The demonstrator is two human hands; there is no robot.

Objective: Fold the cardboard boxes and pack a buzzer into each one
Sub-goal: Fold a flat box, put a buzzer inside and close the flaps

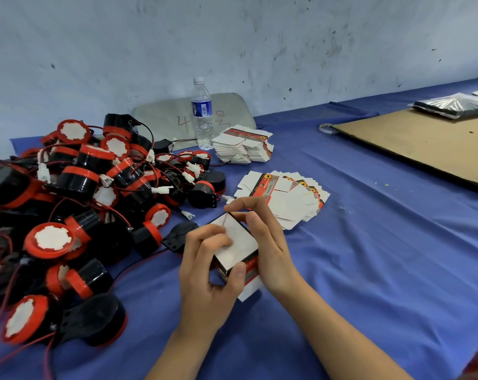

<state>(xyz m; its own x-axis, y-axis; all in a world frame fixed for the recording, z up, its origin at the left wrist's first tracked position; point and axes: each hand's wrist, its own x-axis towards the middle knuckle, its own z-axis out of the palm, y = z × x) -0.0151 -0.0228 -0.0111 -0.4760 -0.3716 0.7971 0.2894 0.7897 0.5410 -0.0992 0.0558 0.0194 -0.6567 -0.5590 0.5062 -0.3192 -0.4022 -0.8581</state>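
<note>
Evidently one box [239,244] is mid-fold, held just above the worktop [369,256] near the middle, between both hands. The left hand [205,272] grips its near left side, fingers curled over the white top flap and thumb braced on the near edge, seemingly to press the flap down and keep the walls square. The right hand [270,242] cups the right side, forefinger arched over the far corner, probably to steady that edge while the flap tucks in. Whether a buzzer is inside I cannot tell. The buzzers [81,204] lie heaped at the left, close to the left hand, so one can be picked without a stretch. Flat boxes [284,198] are fanned just beyond the hands, likely so single blanks peel off easily; a stack [243,146] of more waits farther off beside a bottle [202,113].
</note>
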